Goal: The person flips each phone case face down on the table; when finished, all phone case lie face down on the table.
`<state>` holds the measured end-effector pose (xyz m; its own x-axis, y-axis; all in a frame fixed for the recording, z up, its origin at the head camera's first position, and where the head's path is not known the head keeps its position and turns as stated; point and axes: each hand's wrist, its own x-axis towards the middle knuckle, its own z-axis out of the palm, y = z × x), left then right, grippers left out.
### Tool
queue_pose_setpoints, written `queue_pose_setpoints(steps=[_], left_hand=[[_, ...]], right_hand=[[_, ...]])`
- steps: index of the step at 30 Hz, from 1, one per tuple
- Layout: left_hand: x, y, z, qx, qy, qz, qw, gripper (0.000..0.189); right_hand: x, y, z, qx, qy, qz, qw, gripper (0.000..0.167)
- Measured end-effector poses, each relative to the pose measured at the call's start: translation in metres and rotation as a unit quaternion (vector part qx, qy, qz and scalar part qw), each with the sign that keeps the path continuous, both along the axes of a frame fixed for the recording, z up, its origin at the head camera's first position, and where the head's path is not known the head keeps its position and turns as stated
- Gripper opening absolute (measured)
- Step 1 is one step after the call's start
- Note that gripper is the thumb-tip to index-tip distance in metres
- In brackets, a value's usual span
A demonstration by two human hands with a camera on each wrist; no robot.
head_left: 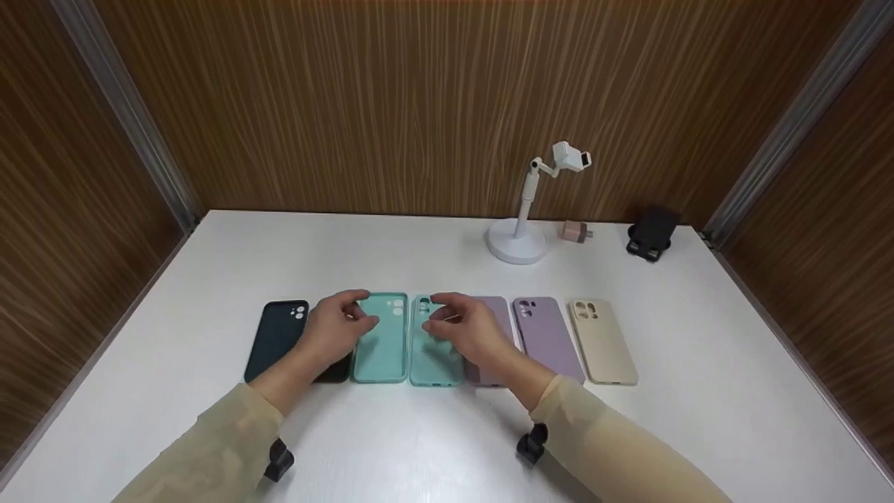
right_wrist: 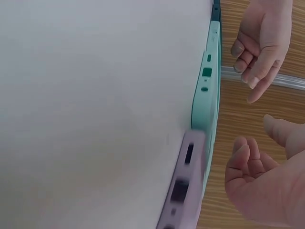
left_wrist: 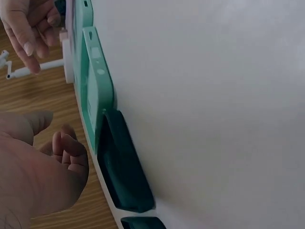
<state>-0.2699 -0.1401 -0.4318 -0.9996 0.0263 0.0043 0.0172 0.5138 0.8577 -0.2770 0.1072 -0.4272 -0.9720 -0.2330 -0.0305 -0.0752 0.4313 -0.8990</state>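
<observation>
A row of phone cases lies on the white table. My left hand [head_left: 332, 330] is over the second dark green phone case [left_wrist: 126, 162] and the left edge of a teal phone case [head_left: 380, 342]. Its thumb and index finger are apart, with nothing between them. My right hand [head_left: 476, 331] hovers where another teal phone case [head_left: 434, 363] meets a purple phone case [head_left: 497, 309], partly covering both. Its fingers are loosely bent and hold nothing. In both wrist views the hands appear raised above the cases, palms facing each other.
At the row's left end lies a dark green phone case [head_left: 276, 342]. To the right are another purple phone case [head_left: 548, 339] and a beige one [head_left: 604, 342]. Behind stand a white stand [head_left: 517, 244], a pink charger plug [head_left: 574, 231] and a black stand [head_left: 653, 232]. Wood-grain panels enclose the table.
</observation>
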Motion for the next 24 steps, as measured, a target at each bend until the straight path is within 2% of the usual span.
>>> queue_pose_setpoints(steps=[4,9,15,24], left_hand=[[-0.007,-0.009,-0.006,-0.022,-0.003,-0.006,0.9997,0.052],[-0.011,-0.015,-0.012,-0.046,-0.031,-0.01,0.9984,0.055],[-0.013,-0.018,-0.019,-0.053,-0.055,-0.01,0.997,0.057],[-0.014,-0.02,-0.023,-0.059,-0.061,-0.018,0.9963,0.066]], right_hand=[[-0.006,-0.014,-0.002,0.003,-0.011,-0.001,0.9999,0.052],[-0.012,-0.027,-0.006,0.018,-0.017,0.008,0.9997,0.054],[-0.016,-0.033,-0.013,0.052,-0.003,0.021,0.9984,0.055],[-0.016,-0.034,-0.017,0.088,-0.005,0.048,0.995,0.067]])
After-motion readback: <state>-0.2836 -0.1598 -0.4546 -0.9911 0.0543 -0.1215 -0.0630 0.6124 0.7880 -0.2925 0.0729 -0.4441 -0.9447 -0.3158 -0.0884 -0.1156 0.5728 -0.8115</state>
